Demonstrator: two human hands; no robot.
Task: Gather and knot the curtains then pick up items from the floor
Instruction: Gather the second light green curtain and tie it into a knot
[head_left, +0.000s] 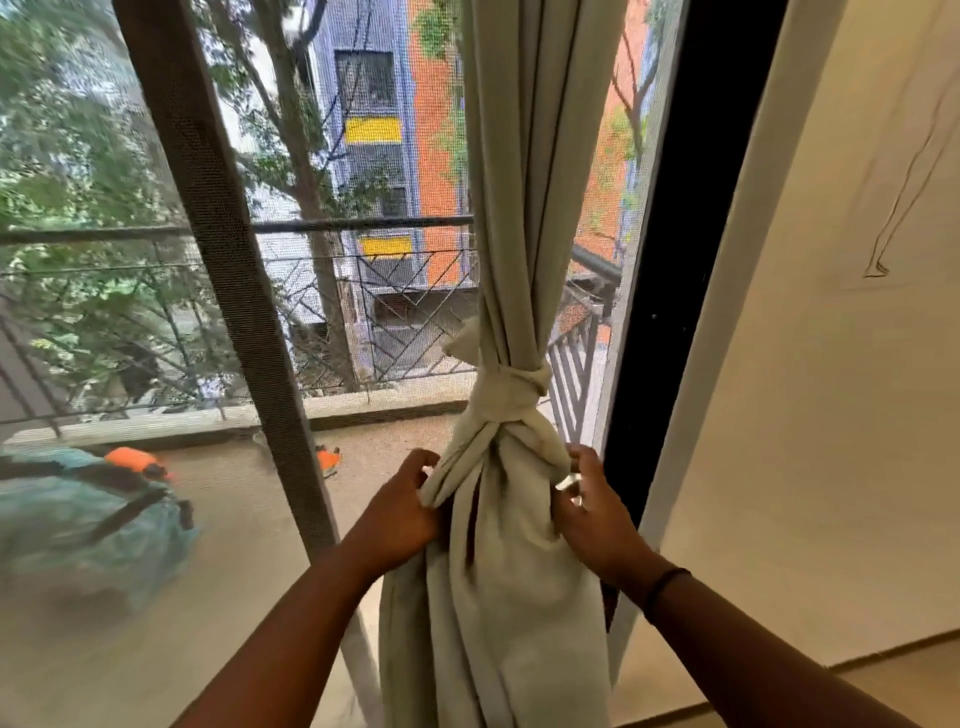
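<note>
While gripping below the knot (511, 410), both hands (402, 512) on the curtain (498, 597).

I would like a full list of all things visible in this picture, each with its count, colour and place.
curtain: one, pale beige, hanging at centre, gathered into one bundle
knot: one, pale beige, midway down the curtain
window frame post: one, dark brown, left of the curtain
balcony railing: one, dark metal, outside behind the screen
building: one, orange and lilac with yellow panels, outside
trees: several, green, outside at left
wall: one, cream, at right
wristband: one, black, on the right wrist
left hand: one, grip on a fold just below the knot
right hand: one, fingers curled on the curtain's right side below the knot
</note>
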